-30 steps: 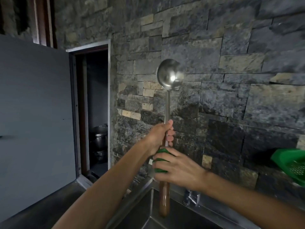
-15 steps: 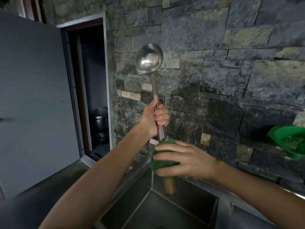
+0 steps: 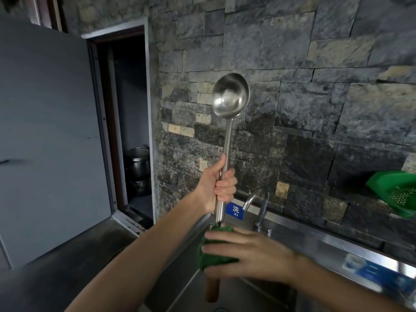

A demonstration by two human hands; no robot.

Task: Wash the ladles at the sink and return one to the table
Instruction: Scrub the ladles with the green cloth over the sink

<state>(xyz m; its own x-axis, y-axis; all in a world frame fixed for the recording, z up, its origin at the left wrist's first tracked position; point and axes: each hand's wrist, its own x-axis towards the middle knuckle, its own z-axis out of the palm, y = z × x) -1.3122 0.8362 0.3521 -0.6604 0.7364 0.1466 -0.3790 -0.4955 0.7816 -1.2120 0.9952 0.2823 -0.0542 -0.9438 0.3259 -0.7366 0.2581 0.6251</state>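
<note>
A steel ladle (image 3: 227, 136) is held nearly upright above the sink (image 3: 245, 296), its bowl at the top against the stone wall (image 3: 315, 86) and its wooden handle end pointing down into the basin. The metal shaft is gripped at mid-length by the left hand (image 3: 217, 183), whose fingers are curled fully round it with the thumb laid up along the shaft. Lower down, a green scouring pad (image 3: 211, 255) is wrapped round the shaft just above the wooden end and is clasped there by the right hand (image 3: 249, 255), fingers bent over the pad. A faucet (image 3: 258, 203) is seen just right of the ladle, beyond the right hand. A green colander (image 3: 398, 194) is set at the far right. An open doorway (image 3: 130, 122) is seen to the left, with metal pots (image 3: 138, 167) inside.
</note>
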